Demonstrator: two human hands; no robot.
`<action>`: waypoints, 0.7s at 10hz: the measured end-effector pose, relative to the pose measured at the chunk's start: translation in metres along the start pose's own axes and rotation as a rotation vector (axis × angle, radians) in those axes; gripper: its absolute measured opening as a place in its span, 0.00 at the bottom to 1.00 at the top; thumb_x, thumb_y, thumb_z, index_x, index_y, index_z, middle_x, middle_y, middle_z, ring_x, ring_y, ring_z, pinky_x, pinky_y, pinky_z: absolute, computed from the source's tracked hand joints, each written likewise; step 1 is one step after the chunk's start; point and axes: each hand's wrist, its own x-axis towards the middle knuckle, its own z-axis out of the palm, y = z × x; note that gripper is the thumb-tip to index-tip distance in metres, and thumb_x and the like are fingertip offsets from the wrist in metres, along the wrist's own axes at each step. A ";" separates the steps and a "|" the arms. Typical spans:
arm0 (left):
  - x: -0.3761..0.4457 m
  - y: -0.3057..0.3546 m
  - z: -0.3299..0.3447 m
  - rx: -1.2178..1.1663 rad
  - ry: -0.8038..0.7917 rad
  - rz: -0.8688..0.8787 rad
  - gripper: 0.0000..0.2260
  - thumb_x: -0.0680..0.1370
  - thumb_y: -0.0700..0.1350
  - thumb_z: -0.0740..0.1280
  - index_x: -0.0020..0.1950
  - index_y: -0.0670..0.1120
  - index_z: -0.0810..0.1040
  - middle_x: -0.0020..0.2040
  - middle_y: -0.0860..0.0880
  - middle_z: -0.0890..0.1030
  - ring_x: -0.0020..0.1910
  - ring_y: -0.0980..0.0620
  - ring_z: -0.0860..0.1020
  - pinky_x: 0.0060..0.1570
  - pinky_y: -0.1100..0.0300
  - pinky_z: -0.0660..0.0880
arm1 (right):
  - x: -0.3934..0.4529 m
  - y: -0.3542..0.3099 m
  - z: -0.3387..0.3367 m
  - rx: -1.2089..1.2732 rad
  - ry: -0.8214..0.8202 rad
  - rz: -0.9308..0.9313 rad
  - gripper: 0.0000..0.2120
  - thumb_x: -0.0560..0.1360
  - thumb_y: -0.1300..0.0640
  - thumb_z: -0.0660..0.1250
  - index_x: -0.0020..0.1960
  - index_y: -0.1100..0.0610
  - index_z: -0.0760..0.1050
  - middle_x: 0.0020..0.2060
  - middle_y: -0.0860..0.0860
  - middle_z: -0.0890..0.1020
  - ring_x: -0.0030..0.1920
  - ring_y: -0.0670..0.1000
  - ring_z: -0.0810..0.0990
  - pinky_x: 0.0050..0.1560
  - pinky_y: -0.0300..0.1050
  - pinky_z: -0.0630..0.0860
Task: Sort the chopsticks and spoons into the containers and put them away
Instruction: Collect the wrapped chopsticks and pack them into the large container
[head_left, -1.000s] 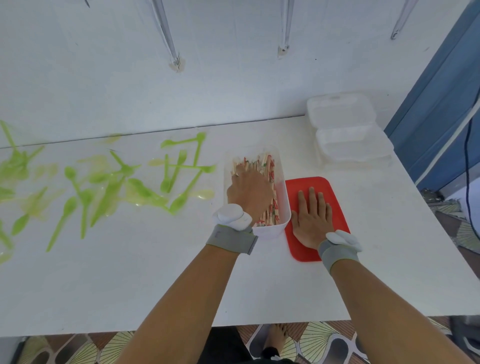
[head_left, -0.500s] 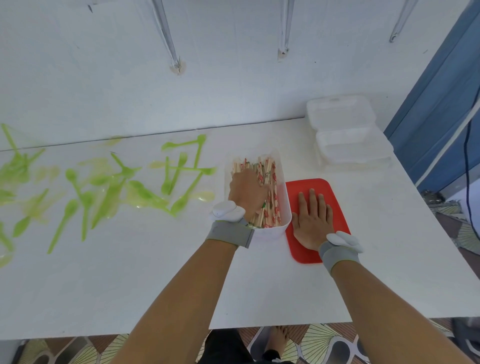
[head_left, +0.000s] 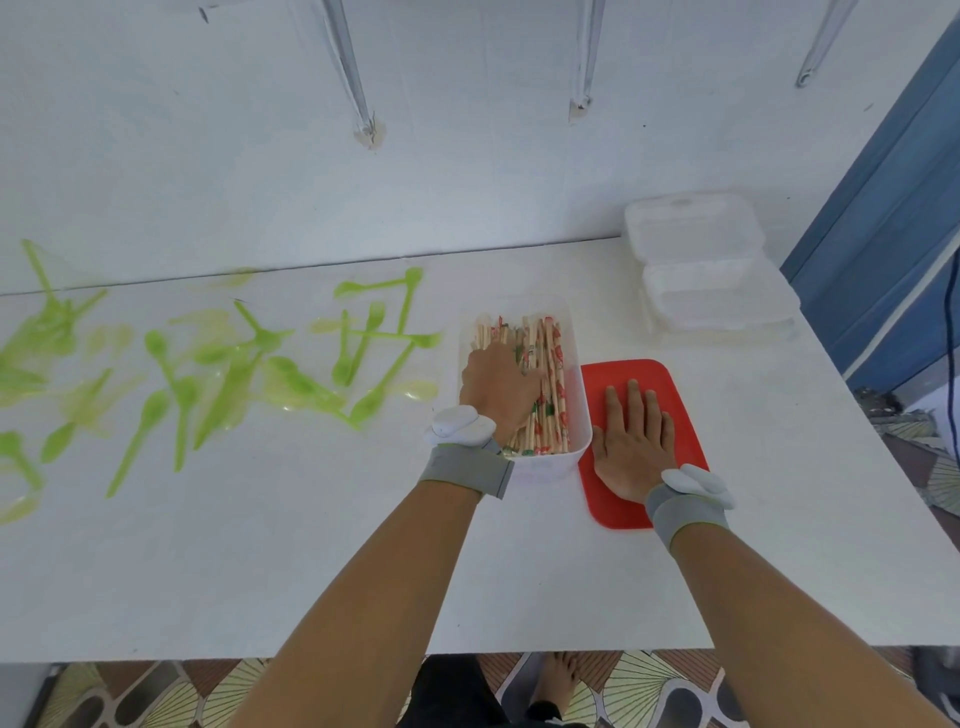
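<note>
Fingers of the left hand (head_left: 498, 387) curl down into the bundle of wrapped chopsticks (head_left: 540, 384) inside the clear container (head_left: 576, 447); whether they actually pinch any I cannot tell. The right hand (head_left: 631, 449) lies flat, fingers straight and slightly apart, on the red lid (head_left: 675, 384) just beside that container.

From the head view, the chopsticks look sorted already. The green plastic spoons (head_left: 218, 374) are all loose, scattered over the left half of the white table (head_left: 363, 561), so I judge the job roughly half done. Stacked clear containers (head_left: 711, 280) wait at the far right corner, near the wall.

Bare tabletop lies toward the person. The right table edge runs close to the lid.
</note>
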 end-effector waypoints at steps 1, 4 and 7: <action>0.000 0.000 -0.002 0.013 0.011 -0.006 0.17 0.77 0.47 0.67 0.31 0.45 0.66 0.27 0.46 0.71 0.29 0.40 0.81 0.32 0.45 0.82 | 0.000 0.001 -0.001 -0.007 -0.002 0.000 0.31 0.85 0.45 0.45 0.83 0.51 0.37 0.82 0.53 0.36 0.81 0.57 0.35 0.80 0.57 0.38; -0.001 -0.002 0.000 0.012 0.011 -0.049 0.16 0.75 0.48 0.70 0.33 0.43 0.69 0.29 0.44 0.73 0.28 0.44 0.76 0.31 0.49 0.80 | 0.000 0.000 -0.001 0.000 0.000 0.002 0.30 0.85 0.45 0.46 0.83 0.50 0.38 0.82 0.53 0.37 0.81 0.57 0.36 0.80 0.56 0.38; -0.002 -0.002 -0.002 -0.029 -0.001 -0.045 0.14 0.72 0.43 0.69 0.32 0.43 0.67 0.26 0.46 0.68 0.26 0.46 0.76 0.29 0.55 0.75 | -0.001 -0.001 -0.002 -0.008 -0.007 0.003 0.30 0.85 0.45 0.45 0.83 0.50 0.38 0.82 0.53 0.37 0.81 0.57 0.36 0.80 0.56 0.38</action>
